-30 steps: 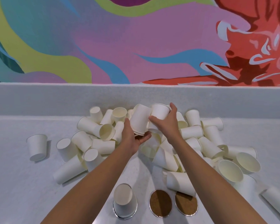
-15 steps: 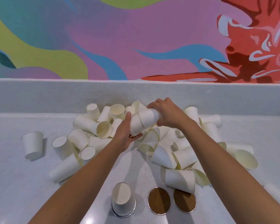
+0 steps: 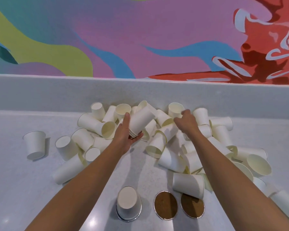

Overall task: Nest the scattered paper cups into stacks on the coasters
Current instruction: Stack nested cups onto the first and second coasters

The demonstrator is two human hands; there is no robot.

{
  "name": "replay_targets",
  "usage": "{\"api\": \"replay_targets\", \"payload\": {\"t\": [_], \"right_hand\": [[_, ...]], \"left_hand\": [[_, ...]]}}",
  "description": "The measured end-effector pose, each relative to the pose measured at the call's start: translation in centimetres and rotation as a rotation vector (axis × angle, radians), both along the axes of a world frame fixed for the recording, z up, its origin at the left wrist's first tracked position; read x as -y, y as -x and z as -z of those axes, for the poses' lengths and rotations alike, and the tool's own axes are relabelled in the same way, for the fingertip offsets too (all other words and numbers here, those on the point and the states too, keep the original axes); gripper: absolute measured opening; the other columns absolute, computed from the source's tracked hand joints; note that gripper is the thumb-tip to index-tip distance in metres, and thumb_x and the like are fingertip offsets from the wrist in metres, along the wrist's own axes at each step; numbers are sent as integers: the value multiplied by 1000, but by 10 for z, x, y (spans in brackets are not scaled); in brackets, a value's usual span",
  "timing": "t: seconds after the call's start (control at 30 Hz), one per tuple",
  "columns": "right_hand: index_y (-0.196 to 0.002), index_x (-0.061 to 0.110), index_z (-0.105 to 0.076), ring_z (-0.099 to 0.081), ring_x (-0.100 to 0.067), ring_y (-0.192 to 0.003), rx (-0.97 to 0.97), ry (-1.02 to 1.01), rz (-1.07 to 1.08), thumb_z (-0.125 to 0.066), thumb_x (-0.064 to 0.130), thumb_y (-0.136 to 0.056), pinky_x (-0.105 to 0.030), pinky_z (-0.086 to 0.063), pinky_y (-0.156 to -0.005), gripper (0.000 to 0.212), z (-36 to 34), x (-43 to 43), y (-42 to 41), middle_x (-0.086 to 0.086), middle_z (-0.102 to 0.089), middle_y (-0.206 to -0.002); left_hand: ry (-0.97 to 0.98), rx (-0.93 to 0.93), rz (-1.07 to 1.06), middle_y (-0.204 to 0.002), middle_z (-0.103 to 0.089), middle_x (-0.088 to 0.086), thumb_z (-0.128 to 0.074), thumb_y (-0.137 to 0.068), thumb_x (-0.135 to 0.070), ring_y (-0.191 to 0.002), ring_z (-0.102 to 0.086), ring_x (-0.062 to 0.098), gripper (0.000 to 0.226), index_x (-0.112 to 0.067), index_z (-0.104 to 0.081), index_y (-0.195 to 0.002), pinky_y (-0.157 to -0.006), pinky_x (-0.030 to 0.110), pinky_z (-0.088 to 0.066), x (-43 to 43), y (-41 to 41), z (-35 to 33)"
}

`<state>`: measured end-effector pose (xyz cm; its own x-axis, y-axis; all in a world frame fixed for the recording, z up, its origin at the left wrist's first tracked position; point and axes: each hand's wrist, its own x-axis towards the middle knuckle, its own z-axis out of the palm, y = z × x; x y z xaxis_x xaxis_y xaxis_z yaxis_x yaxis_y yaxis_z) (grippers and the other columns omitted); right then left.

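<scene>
In the head view, a short nested stack of paper cups [image 3: 141,121] is gripped by the left hand [image 3: 126,133] above the far part of the white countertop [image 3: 20,189]. The thumb lies along the stack's left side and the fingers are curled under its rim end. The stack is tilted, base pointing far and right.

The right hand [image 3: 187,123] is lowered, palm down, onto the loose pile of paper cups [image 3: 172,155] just right of that stack. Its fingertips are blurred, so whether they are apart or clamped on a cup cannot be told.

At the near edge, three round cork coasters are seen in a row. The left coaster [image 3: 129,219] carries an inverted cup [image 3: 128,201]. The middle coaster [image 3: 165,205] is bare, and the right coaster [image 3: 192,207] is overlapped at its far rim by a cup lying on its side [image 3: 188,185]. One single cup [image 3: 35,145] lies apart on the left. A colourful mural [image 3: 140,35] covers the far wall.
</scene>
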<state>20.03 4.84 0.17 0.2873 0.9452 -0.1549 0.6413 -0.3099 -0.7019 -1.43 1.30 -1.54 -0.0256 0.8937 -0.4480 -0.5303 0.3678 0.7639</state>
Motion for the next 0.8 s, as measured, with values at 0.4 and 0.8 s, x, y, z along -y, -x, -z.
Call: {"api": "replay_targets", "payload": {"t": [0.4,0.8], "right_hand": [[-149,6,-3,-45,-40,-125,-117,238,230,-66,45,-81,-40,-46,-94,101,52,-16,35,-22,-15,-151],[-146,13,-19,-48,-32,-116,-161,-379,246,-75,22,-74,-31,-42,-94,92,14,-17,34,-13,-27,-141]], "left_hand": [[25,-26,126,-121,-58,14,-53,-90,-52,-101,-63,30,46,-20,-51,-123,-78,43,-58,-8,-6,11],[78,57,62,-111,-59,12,-50,-94,-49,-100,-61,29,35,-18,-54,-109,-79,41,-57,-8,-10,17]]}}
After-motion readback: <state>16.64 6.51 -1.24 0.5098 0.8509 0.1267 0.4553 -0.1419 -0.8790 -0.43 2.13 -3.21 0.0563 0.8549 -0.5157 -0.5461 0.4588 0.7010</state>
